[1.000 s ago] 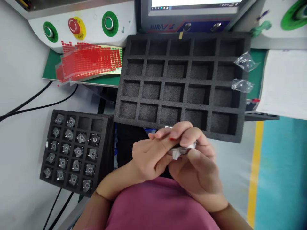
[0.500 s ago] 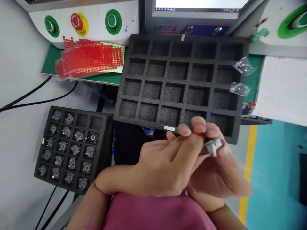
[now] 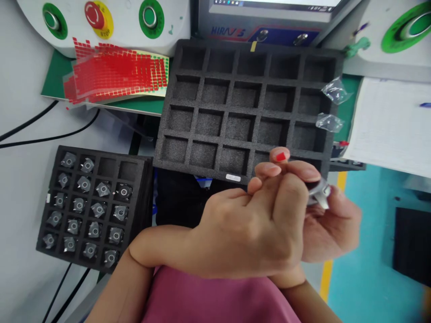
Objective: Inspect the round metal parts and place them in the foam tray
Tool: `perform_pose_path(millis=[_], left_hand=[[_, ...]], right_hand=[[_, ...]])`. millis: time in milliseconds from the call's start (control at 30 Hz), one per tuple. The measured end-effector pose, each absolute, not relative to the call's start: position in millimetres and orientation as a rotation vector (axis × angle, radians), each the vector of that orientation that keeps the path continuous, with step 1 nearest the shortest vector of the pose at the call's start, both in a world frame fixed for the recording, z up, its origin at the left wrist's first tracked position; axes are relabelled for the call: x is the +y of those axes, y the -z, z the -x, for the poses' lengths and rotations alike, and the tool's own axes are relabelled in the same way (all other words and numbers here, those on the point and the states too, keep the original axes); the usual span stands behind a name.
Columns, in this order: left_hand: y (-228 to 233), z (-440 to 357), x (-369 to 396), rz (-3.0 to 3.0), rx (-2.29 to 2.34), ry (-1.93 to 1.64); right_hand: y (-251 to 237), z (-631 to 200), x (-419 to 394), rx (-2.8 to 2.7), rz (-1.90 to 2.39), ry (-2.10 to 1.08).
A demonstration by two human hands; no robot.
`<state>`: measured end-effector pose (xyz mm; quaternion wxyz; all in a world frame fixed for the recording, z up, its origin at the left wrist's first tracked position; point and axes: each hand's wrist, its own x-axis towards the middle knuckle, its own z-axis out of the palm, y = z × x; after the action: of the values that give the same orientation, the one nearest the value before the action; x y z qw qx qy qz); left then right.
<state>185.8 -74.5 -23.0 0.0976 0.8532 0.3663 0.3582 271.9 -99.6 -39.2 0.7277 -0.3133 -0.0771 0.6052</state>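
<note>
My two hands meet over the near right corner of a black foam tray (image 3: pixel 188 168). My left hand (image 3: pixel 249 229) is closed, its bent index finger against a small grey metal part (image 3: pixel 319 193) with a dark side; its fingertips are hidden. Behind it, my right hand (image 3: pixel 332 229) grips the same part, its thumb on the right side and other fingers curled round from the back. A small red square sticker (image 3: pixel 280 156) sits on a raised fingertip, apparently of my right hand. The hands hide much of the part.
At the left, a foam tray stack (image 3: pixel 134 197) holds several bagged round parts. Red sticker sheets (image 3: pixel 114 74) lie behind it on the green bench. Two clear plastic bags (image 3: pixel 330 122) rest on the big tray's right edge. White paper (image 3: pixel 387 121) lies at the right, below button panels.
Both hands have shifted right with the part. The raised fingertip with the red sticker now shows more clearly. The whole view has drifted slightly.
</note>
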Motion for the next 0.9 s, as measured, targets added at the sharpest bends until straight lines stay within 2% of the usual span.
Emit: perform_pose_path(millis=[367, 533, 600, 767, 900], left_hand=[[20.3, -176.9, -67.5, -2.564, 0.938, -0.892], [26.2, -169.2, -66.9, -2.557, 0.883, -0.964], [25.2, -162.5, -61.6, -2.455, 0.892, -0.879], [34.6, -148.4, -2.7, -1.723, 1.129, -0.663], [55.4, -152.2, 63.6, -1.556, 1.413, -0.569]], right_hand=[[37.8, -274.2, -93.3, -0.179, 0.674, -1.317], [49.3, -270.6, -90.8, -0.237, 0.659, -1.326], [56.8, -268.7, -87.7, -0.302, 0.698, -1.263], [70.0, -276.2, -71.7, -0.248, 0.964, -0.817], [68.0, -286.9, -65.1, -0.217, 0.975, -0.815]])
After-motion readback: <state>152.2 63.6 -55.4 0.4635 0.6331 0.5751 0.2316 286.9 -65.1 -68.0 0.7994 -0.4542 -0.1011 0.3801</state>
